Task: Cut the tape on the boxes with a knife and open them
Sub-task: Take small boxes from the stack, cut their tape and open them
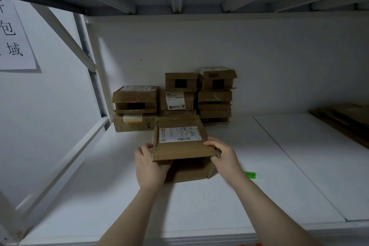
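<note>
A brown cardboard box [185,152] with a white shipping label on its lid sits on the white shelf [199,201] in front of me. Its lid is lifted at the front, so the dark inside shows beneath it. My left hand [149,164] grips the lid's front left corner and the box's left side. My right hand [221,152] pinches the lid's front right corner. A green and white knife [253,175] lies flat on the shelf just right of my right wrist, partly hidden by it.
Several stacked cardboard boxes [179,98] stand against the back wall behind the held box, some with flaps loose. Flattened cardboard [343,120] lies at the far right. A slanted metal brace [65,34] and upright post bound the left side; the upper shelf hangs low overhead.
</note>
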